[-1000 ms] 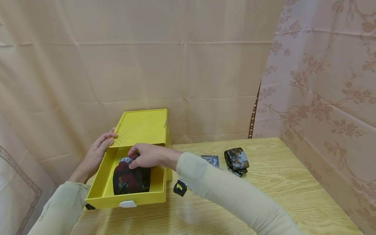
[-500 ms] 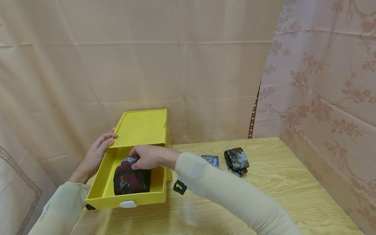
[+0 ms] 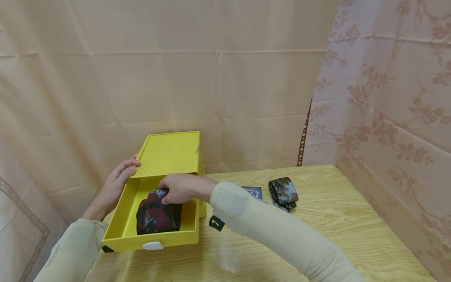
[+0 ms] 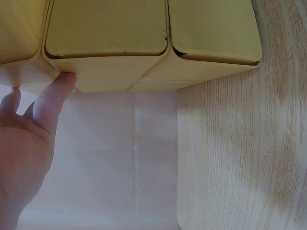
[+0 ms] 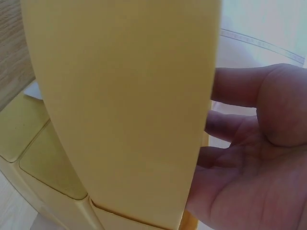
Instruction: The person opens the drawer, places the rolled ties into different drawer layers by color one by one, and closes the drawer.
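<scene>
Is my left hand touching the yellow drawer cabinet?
Touching. The left wrist view shows a fingertip of the left hand resting against the yellow drawer cabinet, with no gap visible there.

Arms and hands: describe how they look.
The left sleeve and right sleeve are pale cream, long; the left bears faint markings, too small to read. A black tab with a light mark shows beneath the right sleeve. Left hand and right hand are bare.

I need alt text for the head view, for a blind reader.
A right hand touches a dark red patterned bundle inside an open yellow drawer; the left hand touches the yellow cabinet. A camouflage-patterned roll lies on the wooden table.
</scene>
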{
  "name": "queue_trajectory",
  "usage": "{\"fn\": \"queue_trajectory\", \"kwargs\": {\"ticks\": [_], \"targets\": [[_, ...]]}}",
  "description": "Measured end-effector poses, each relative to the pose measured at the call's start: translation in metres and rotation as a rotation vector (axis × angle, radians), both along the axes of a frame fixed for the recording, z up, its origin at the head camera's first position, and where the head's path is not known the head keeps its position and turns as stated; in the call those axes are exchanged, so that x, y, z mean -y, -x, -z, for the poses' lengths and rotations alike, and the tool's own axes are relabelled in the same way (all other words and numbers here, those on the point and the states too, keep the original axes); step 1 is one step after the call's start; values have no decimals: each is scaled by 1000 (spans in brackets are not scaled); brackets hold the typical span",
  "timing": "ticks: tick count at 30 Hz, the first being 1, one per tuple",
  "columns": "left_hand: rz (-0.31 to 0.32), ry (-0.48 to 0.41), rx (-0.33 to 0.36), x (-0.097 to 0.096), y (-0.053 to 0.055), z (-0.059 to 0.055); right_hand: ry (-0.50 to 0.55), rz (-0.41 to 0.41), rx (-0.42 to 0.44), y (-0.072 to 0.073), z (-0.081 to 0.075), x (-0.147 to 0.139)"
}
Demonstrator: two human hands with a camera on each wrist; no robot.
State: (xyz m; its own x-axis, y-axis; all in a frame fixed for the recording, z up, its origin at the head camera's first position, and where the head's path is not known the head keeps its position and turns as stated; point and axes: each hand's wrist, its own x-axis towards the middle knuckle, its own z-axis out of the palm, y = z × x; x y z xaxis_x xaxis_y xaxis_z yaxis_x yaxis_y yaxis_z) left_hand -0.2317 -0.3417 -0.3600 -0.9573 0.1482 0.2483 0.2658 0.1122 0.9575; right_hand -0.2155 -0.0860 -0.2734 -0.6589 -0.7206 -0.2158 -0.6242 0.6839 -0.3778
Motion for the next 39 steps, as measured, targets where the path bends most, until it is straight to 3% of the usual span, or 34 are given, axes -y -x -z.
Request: {"fn": "queue_trajectory", "kwargs": {"ticks": [24, 39], "targets": [[6, -4, 21, -2, 0, -1, -2, -3, -5, 0, -4, -7], [3, -5, -35, 1, 1, 2, 65, -29, 32, 0, -6, -12]]}}
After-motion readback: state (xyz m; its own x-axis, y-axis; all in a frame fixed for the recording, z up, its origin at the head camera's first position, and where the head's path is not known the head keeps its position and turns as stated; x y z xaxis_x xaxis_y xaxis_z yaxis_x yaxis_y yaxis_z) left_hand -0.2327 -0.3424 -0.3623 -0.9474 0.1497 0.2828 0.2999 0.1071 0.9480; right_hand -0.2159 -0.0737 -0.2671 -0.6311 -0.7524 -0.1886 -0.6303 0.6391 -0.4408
